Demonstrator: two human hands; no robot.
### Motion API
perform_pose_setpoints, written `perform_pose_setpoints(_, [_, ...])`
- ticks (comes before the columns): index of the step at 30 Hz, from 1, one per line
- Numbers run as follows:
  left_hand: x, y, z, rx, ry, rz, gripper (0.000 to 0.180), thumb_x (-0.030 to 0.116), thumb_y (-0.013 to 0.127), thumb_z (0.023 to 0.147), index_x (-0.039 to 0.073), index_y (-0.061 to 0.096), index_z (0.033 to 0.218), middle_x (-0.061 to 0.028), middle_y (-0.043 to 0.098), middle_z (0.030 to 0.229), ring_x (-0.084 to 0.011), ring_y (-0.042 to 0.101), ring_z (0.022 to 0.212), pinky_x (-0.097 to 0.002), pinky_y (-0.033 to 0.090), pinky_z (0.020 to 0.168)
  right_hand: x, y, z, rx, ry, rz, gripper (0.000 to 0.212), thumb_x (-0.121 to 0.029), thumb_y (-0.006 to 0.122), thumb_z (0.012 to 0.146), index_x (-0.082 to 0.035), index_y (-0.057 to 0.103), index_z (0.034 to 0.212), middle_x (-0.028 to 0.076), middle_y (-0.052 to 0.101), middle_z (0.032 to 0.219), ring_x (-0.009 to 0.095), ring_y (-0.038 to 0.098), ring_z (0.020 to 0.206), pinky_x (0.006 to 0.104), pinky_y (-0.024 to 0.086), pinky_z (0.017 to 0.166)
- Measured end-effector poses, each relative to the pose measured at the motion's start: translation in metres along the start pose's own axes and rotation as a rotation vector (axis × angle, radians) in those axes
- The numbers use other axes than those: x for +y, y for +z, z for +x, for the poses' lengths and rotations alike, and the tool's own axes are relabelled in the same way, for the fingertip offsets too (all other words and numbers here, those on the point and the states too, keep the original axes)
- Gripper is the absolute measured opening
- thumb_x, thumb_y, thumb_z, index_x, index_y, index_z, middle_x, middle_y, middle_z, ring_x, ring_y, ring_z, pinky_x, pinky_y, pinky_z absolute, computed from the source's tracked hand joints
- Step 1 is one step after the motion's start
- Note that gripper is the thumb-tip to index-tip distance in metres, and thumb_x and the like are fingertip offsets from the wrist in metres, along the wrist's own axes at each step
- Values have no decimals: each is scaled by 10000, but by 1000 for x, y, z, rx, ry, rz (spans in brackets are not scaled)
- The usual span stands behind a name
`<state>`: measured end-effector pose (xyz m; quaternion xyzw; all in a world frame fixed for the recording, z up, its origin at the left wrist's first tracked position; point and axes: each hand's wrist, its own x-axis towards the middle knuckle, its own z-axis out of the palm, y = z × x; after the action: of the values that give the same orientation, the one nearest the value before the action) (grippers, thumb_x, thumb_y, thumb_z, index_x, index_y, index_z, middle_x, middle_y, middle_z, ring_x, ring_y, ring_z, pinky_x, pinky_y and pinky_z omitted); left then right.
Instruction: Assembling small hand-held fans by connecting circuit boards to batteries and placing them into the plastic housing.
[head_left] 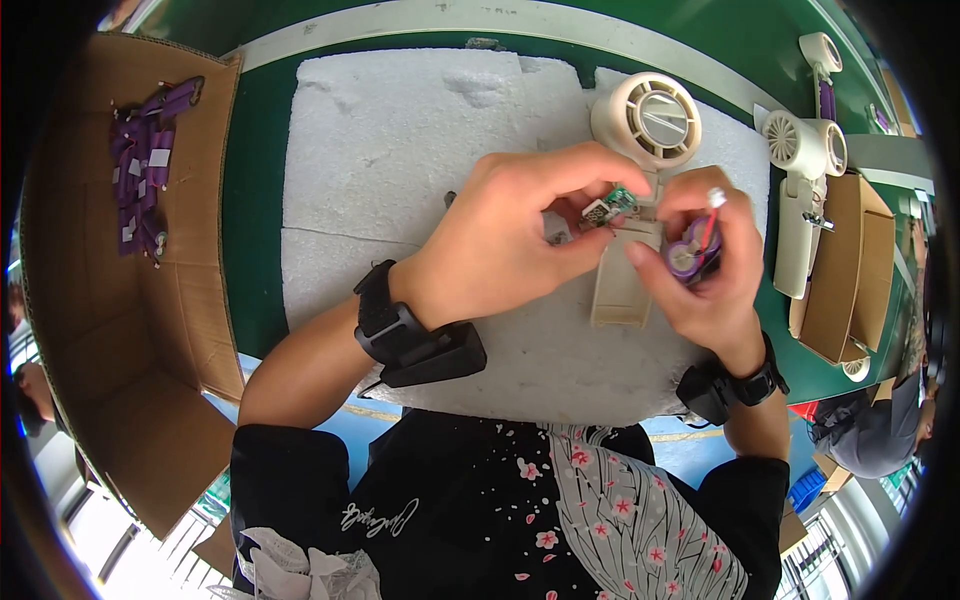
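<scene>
Between the thumb and fingers of my left hand (520, 225) is a small green circuit board (620, 200) with a pale part beside it. My right hand (715, 270) is closed around a purple battery pack (688, 256), its round cell ends facing me. Red and dark wires with a white connector (716, 197) stick up from the pack. Under both hands lies a cream handheld fan (622, 290), its handle toward me and its round slotted head (660, 120) at the far end. My hands partly hide the middle of the fan.
White foam sheets (400, 130) cover the green table (258, 200). A large cardboard box (190, 330) on the left holds several purple battery packs (145, 170). On the right are more cream fans (800, 220) and a smaller cardboard box (850, 270). People sit at both sides.
</scene>
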<state>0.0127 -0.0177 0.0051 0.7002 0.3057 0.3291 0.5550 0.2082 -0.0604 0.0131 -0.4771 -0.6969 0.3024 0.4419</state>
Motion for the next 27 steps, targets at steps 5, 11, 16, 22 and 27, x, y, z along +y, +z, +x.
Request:
perform_pose_setpoints(5, [-4,-10,-1,10,132,55,285,-86,691,778,25,667,1039,-47,651,943,-114,636,864,-253,536,760,3,-7,3,41,-123,45,299,-57,788,711,0,648,969,88,617,850,159,574,697,266,461,584])
perform_pose_setpoints(11, [-6,-8,-3,-3,130,-82,160,2,724,819,-8,677,972,-66,640,923,-124,608,790,-242,495,658,2,-10,2,-89,-196,-249,253,-98,782,733,-8,689,950,84,604,830,163,570,596,264,453,508])
perform_pose_setpoints(16, [-4,-15,-2,-104,62,45,138,58,710,865,-26,667,966,-77,631,909,-123,597,786,-244,469,627,4,-7,3,-64,-268,-335,209,-99,783,729,-23,709,909,73,596,806,161,568,566,272,443,463])
perform_pose_setpoints(22, [-2,-10,-3,-36,-78,-274,115,56,666,906,-34,656,976,-78,625,905,-113,589,810,-243,480,670,1,-10,6,-78,-327,-372,239,-100,797,716,-51,733,941,54,572,783,147,566,570,268,442,462])
perform_pose_setpoints(27, [-1,-10,-3,-42,-96,-263,96,35,646,913,-35,654,979,-75,625,910,-115,592,824,-246,490,707,4,-9,5,-101,-279,-326,222,-94,798,726,-50,741,937,47,557,790,138,558,575,265,442,474])
